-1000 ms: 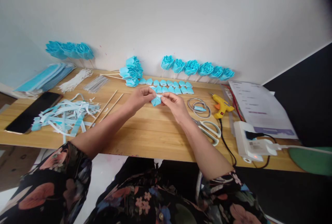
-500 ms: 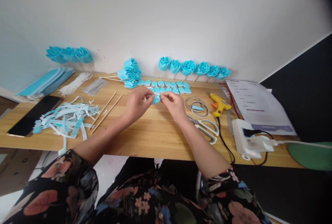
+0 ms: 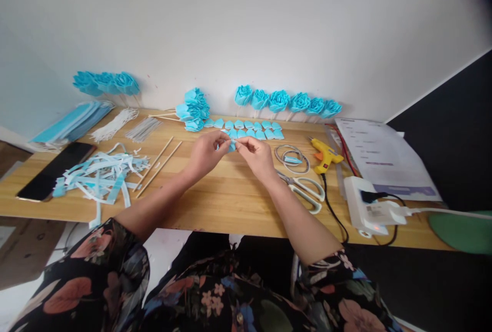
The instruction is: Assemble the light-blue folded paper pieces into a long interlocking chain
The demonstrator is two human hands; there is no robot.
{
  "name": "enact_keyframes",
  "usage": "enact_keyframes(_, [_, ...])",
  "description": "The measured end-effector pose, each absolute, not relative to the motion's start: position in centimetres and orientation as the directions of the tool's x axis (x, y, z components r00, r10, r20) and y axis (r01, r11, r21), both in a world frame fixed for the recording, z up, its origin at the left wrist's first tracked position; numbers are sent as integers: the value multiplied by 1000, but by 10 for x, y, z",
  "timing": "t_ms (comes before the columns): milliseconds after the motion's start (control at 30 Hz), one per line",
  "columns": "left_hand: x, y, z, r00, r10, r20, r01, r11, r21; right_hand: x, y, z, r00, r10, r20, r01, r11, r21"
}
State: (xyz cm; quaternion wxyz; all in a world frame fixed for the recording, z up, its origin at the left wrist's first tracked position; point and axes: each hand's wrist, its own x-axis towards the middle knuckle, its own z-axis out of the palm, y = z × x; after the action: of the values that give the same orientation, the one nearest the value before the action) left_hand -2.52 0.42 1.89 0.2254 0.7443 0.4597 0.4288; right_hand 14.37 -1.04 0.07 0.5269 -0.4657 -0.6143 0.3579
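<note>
Both hands meet over the middle of the wooden table, pinching one small blue fabric petal (image 3: 232, 146) between them. My left hand (image 3: 207, 152) grips its left side with thumb and forefinger. On the right side, my right hand (image 3: 257, 155) is closed the same way. Fingers cover most of the petal. Just beyond the hands, cut blue petals (image 3: 260, 135) lie in two rows. A heap of blue fabric flowers (image 3: 194, 110) on sticks rests behind my left hand. Scissors (image 3: 307, 191) with white handles and a coiled wire (image 3: 282, 153) lie right of my right hand.
Left hold fabric strips (image 3: 103, 173), two wooden sticks (image 3: 159, 168), a phone (image 3: 56, 170), face masks (image 3: 73, 122), white cords (image 3: 114, 123) and thin wires (image 3: 143, 130). Right hold a yellow glue gun (image 3: 326, 155), a power strip (image 3: 359, 209) and papers (image 3: 384, 158). Finished flowers (image 3: 279, 100) lean against the wall.
The petal's visible part has shrunk between my fingers, and its upper edge looks gathered. My fingertips are slightly closer together. The view has shifted a little.
</note>
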Motion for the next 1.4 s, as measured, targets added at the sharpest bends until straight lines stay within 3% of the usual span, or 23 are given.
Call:
enact_keyframes(300, [-43,5,21,170,958,231,219,-265,939,145,-9,1,29,973,229,100,225,-969])
enact_keyframes(600, [-50,-4,26,151,981,121,143,-143,979,144,-9,1,14,981,196,51,195,-980])
enact_keyframes(833, [-46,1,25,197,968,153,123,-179,976,143,-9,0,7,984,176,23,175,-984])
enact_keyframes(967, [-48,1,22,199,950,242,199,-281,939,143,-9,0,-3,985,174,18,174,-985])
enact_keyframes(1067, [-47,-1,21,224,865,449,351,-501,791,143,-9,0,-20,986,168,-11,168,-986])
enact_keyframes(1200, [-49,-1,25,378,585,718,544,-768,339,143,-9,2,-56,992,114,-79,110,-991])
enact_keyframes(1300, [-54,4,28,503,409,761,563,-824,70,143,-10,3,-104,992,77,-112,65,-992])
enact_keyframes(1400, [-58,9,29,565,279,776,516,-854,-68,143,-11,4,-140,988,61,-137,42,-990])
